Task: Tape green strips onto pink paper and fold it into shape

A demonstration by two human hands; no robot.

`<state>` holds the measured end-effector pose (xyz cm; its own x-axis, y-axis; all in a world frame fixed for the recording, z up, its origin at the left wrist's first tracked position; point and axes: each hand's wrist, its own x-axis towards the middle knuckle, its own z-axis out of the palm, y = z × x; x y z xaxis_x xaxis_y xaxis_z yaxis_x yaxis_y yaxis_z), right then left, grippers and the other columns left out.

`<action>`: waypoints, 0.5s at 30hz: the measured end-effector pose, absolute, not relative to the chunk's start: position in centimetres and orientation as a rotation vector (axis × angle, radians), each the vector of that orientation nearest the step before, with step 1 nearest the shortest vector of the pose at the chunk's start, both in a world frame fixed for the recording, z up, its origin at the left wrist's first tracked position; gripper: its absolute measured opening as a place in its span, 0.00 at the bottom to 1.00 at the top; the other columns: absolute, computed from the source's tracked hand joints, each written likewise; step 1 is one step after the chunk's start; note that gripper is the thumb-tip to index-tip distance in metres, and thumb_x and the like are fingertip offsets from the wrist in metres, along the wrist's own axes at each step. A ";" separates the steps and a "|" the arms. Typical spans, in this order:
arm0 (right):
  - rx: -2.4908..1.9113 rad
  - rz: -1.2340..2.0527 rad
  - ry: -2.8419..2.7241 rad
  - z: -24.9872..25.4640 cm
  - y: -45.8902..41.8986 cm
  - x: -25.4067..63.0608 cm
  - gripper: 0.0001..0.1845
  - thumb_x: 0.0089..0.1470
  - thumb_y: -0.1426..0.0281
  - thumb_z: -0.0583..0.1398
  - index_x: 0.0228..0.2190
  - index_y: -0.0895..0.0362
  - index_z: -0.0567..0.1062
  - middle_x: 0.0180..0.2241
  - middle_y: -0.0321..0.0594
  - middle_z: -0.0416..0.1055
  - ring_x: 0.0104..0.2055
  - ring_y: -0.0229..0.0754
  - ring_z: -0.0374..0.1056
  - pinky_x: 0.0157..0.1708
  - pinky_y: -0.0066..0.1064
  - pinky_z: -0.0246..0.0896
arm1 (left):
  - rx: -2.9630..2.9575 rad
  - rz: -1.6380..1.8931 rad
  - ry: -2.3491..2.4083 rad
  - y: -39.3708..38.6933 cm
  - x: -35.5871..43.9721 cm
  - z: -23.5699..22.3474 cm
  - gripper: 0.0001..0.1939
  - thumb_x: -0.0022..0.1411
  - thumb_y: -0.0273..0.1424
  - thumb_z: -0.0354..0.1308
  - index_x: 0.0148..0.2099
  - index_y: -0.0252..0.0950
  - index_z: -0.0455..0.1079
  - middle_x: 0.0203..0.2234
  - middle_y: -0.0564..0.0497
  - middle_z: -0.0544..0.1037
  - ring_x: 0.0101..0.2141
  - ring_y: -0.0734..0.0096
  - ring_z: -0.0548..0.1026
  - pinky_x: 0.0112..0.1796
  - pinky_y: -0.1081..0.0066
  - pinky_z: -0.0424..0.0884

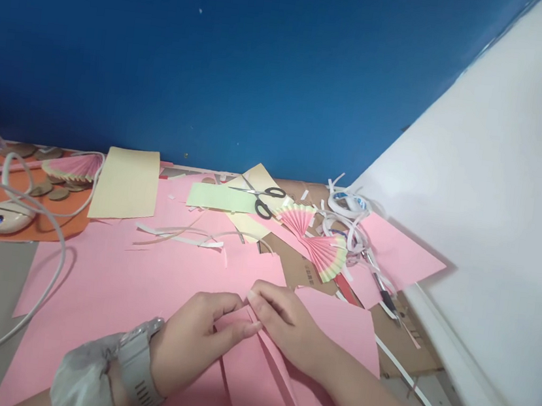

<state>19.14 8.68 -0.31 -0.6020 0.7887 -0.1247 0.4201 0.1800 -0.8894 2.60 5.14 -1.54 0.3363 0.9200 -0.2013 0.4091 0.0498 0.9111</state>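
Both my hands meet at the far end of a folded sheet of pink paper (256, 379), which runs back toward me. The thumb and fingers of my left hand (200, 336) pinch its left side; a grey watch strap and a fabric band circle that wrist. My right hand (290, 327) presses and pinches the fold from the right, fingers curled together. Under the hands lie larger pink sheets (117, 283). Just beyond them are a pleated pink paper fan (313, 238) with yellow-green edges and black-handled scissors (264, 202) resting on a green paper strip (212, 196).
Yellow paper (126, 184) lies at the back left. Left of it are an orange sheet (65, 225), a second fan (75, 167) and a white corded device (5, 216). White paper strips (347, 225) tangle at the right, near a pen (381, 289). A blue wall (218, 71) stands behind.
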 end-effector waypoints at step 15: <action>-0.858 1.318 -2.100 -1.2 8.1 20.5 0.13 0.59 0.68 0.46 0.23 0.55 0.59 0.22 0.33 0.58 0.25 0.35 0.56 0.27 0.28 0.52 | 1.904 0.811 1.184 4.2 2.1 -1.5 0.12 0.62 0.34 0.50 0.28 0.37 0.69 0.17 0.56 0.69 0.19 0.77 0.65 0.22 0.79 0.60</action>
